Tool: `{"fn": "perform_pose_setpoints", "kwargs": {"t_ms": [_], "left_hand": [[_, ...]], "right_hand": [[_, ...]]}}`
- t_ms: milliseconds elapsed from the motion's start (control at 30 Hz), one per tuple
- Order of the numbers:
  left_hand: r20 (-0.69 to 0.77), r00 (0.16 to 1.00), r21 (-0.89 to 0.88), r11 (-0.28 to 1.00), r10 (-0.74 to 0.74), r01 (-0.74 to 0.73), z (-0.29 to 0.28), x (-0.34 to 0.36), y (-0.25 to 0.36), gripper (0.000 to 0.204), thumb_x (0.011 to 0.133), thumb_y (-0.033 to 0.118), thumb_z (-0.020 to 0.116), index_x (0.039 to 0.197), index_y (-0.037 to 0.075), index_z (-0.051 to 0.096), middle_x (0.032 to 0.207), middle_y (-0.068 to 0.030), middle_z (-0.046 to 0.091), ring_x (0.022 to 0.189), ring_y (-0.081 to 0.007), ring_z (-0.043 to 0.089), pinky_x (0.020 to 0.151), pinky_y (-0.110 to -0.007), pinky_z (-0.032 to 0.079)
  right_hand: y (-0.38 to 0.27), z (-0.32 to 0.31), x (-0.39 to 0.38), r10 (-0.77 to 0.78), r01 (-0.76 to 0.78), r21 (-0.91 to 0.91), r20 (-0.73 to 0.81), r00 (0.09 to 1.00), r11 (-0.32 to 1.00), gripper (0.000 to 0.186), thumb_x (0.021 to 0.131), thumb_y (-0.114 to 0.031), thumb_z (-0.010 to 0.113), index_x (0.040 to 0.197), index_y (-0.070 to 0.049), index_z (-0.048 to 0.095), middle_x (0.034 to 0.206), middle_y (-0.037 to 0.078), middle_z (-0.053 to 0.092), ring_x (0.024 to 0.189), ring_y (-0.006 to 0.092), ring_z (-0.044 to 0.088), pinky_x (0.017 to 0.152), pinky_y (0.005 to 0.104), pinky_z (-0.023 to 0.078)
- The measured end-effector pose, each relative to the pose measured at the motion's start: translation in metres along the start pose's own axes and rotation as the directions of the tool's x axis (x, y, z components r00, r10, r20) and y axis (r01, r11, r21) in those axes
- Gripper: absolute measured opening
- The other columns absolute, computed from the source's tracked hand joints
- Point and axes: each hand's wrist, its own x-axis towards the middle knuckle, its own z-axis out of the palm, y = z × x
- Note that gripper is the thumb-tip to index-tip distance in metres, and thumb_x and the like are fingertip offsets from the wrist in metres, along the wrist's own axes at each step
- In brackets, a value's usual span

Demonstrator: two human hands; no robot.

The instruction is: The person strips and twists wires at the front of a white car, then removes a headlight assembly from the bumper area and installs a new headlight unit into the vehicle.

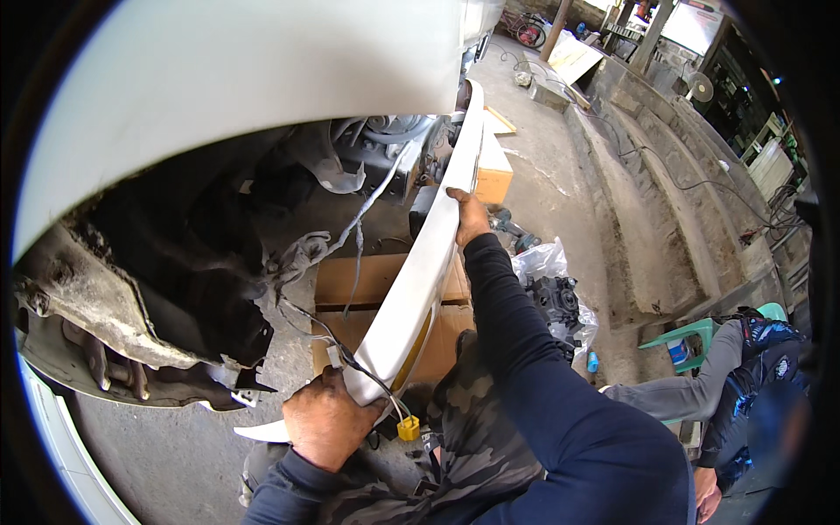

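A long white bumper panel (429, 254) runs slantwise from the front of a white vehicle (262, 61) down toward me. My left hand (331, 420) is closed around its near end, fingers partly hidden. Farther along, my right hand (471, 216) grips the panel's right edge, thumb on the white face. A cable with a yellow connector (408, 428) hangs over the near end beside my left hand. Just above that hand is a small white connector (334, 356). Taped wiring (372, 206) trails from the open wheel arch (201, 210).
Flattened cardboard (350, 280) lies under the panel, with a cardboard box (494, 175) beyond. A power tool (516, 232) and a black headlight unit (556, 302) in clear plastic are to the right. Another person (744, 385) sits near a green stool (691, 341). Concrete steps (647, 201) rise behind.
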Motion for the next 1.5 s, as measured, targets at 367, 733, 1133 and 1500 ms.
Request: {"fn": "perform_pose_setpoints", "kwargs": {"t_ms": [367, 733, 1133, 1500], "left_hand": [[0.05, 0.999, -0.015, 1.0, -0.017, 0.017, 0.001, -0.002, 0.009, 0.067, 0.066, 0.047, 0.089, 0.107, 0.0, 0.068, 0.082, -0.0161, 0.074, 0.074, -0.0338, 0.074, 0.069, -0.042, 0.06], [0.023, 0.999, -0.017, 1.0, 0.024, -0.024, 0.002, -0.001, 0.022, 0.058, 0.065, 0.046, 0.088, 0.094, 0.001, 0.065, 0.078, -0.0158, 0.072, 0.074, -0.0344, 0.074, 0.069, -0.043, 0.06], [0.325, 0.943, 0.079, 0.996, -0.068, 0.044, 0.038, -0.003, -0.018, 0.052, 0.072, 0.038, 0.081, 0.104, -0.001, 0.066, 0.092, -0.0201, 0.075, 0.089, -0.0346, 0.075, 0.083, -0.043, 0.06], [0.499, 0.867, -0.055, 0.998, 0.015, 0.015, 0.043, 0.01, -0.06, 0.063, 0.073, 0.036, 0.085, 0.116, -0.003, 0.061, 0.109, -0.0269, 0.072, 0.105, -0.0431, 0.07, 0.095, -0.047, 0.055]], "right_hand": [[-0.002, -0.01, -0.002, 0.014, -0.014, 0.008, 0.027, 1.0, 1.0, 0.03, 0.092, -0.019, 0.069, 0.115, -0.001, 0.064, 0.101, 0.01, 0.071, 0.086, 0.0258, 0.069, 0.081, 0.04, 0.058], [-0.014, -0.026, -0.005, 0.073, -0.076, 0.052, 0.06, 0.996, 0.996, 0.023, 0.094, -0.02, 0.064, 0.109, -0.002, 0.062, 0.089, 0.01, 0.068, 0.077, 0.0271, 0.068, 0.072, 0.043, 0.06], [0.045, -0.027, -0.002, 0.086, -0.083, 0.058, -0.061, 0.994, 0.995, 0.037, 0.085, -0.014, 0.071, 0.115, 0.008, 0.063, 0.098, 0.017, 0.07, 0.079, 0.0317, 0.07, 0.073, 0.0437, 0.059], [0.052, -0.028, -0.011, 0.201, -0.197, -0.157, 0.012, 0.979, 0.968, 0.04, 0.093, -0.026, 0.071, 0.124, -0.002, 0.064, 0.11, 0.014, 0.071, 0.097, 0.0282, 0.069, 0.088, 0.0487, 0.056]]}}
